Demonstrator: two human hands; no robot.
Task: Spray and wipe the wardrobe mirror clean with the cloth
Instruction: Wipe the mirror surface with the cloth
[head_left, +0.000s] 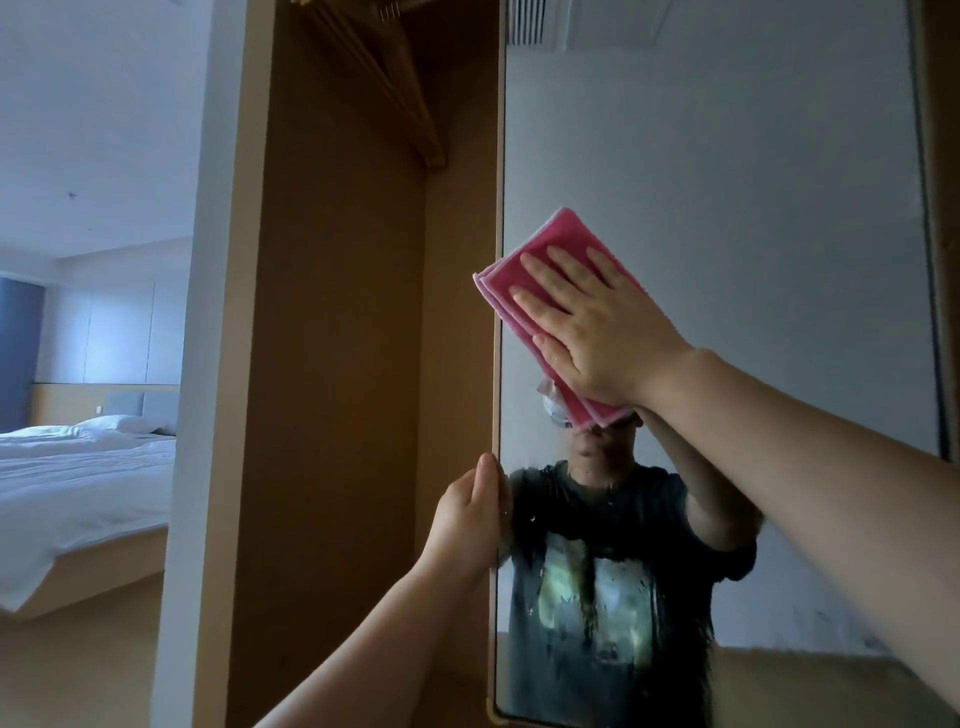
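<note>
Mirror (727, 182) = landmark. Cloth (524, 270) flat on it nr its left edge, right hand (597, 332) on cloth. Left hand (475, 519) below, on that edge. Wardrobe (337, 338) left of mirror; bed (78, 467) further left, behind.

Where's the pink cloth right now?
In the head view, the pink cloth is pressed flat against the mirror under the right hand, near the mirror's left edge, above the left hand gripping that edge.

The right hand (592, 332) is raised on a bare forearm that reaches up from the lower right, palm flat, fingers (545, 275) spread and pointing up and left. The left hand (470, 514) sits lower on a bare forearm rising from below, fingers curled around a vertical edge, thumb pointing up.
</note>
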